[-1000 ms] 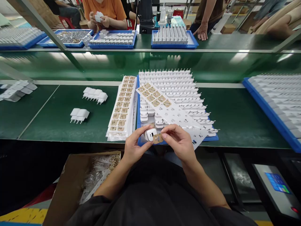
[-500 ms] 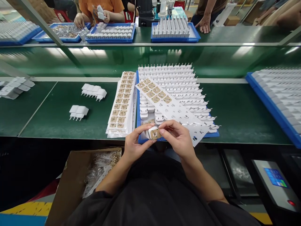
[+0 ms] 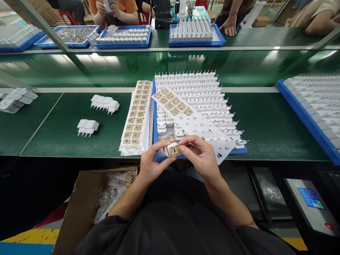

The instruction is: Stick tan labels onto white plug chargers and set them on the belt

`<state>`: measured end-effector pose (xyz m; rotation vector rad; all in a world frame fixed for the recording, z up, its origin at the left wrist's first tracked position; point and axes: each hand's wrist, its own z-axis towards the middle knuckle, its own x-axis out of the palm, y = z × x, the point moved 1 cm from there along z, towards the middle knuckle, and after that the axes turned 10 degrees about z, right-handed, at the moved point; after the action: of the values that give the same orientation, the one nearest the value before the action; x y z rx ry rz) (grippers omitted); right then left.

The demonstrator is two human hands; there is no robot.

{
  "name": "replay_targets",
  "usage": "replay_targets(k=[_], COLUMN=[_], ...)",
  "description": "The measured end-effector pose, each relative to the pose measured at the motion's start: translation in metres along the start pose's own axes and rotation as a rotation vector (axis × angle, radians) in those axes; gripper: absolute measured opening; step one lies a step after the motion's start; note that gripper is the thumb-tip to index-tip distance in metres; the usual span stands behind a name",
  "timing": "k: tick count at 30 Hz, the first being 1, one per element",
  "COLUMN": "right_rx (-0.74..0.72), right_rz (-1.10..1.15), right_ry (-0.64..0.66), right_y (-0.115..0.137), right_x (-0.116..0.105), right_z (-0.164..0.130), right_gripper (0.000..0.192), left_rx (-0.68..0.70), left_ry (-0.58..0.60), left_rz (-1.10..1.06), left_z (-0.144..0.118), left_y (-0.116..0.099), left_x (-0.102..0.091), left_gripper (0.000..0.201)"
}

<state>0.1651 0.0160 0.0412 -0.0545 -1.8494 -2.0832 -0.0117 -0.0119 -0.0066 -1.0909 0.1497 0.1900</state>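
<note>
My left hand (image 3: 152, 161) grips a white plug charger (image 3: 168, 151) between thumb and fingers, just over the table's front edge. A tan sticker (image 3: 174, 151) with cut-outs covers the charger's face. My right hand (image 3: 204, 158) pinches the right edge of that sticker with thumb and forefinger. Beyond my hands, a partly used sticker sheet (image 3: 196, 122) lies slanted across rows of white chargers (image 3: 191, 85), their pins pointing up. These chargers stand in a blue tray (image 3: 156, 106). A stack of full sticker sheets (image 3: 136, 113) lies left of the tray.
Two small groups of chargers (image 3: 105, 102) rest on the green table (image 3: 61, 141). Another loaded blue tray (image 3: 305, 117) is at the right. An open cardboard box (image 3: 77, 205) stands below at left. Co-workers' hands (image 3: 230, 25) and more trays (image 3: 196, 44) are across the line.
The sticker has shifted slightly and now sits closer in line with the charger's face. Both hands keep nearly the same place. Across the line, a co-worker's hands have risen.
</note>
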Motion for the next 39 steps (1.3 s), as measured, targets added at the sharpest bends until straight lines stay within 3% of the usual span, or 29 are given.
replay_targets(k=[23,31,34,39], right_rx=[-0.128,-0.466,-0.351,-0.048], right_rz=[-0.274,-0.638,-0.512,-0.180], right_ry=[-0.026,-0.087,-0.112,0.126], right_y=[0.009,0.006,0.004,-0.001], right_x=[0.010,0.014,0.008,0.009], right_z=[0.001,0.000,0.000,-0.004], right_gripper=[0.004,0.007,0.017,0.042], left_rx=[0.049,0.117,0.097,0.105], left_ry=[-0.004,-0.044,-0.107,-0.182], left_rz=[0.081,0.074,-0.001,-0.038], left_z=[0.000,0.001,0.000,0.002], left_y=[-0.001,-0.003,-0.001,0.000], left_x=[-0.001,-0.001,0.002,0.006], left_gripper=[0.055,0.056,0.057,0.044])
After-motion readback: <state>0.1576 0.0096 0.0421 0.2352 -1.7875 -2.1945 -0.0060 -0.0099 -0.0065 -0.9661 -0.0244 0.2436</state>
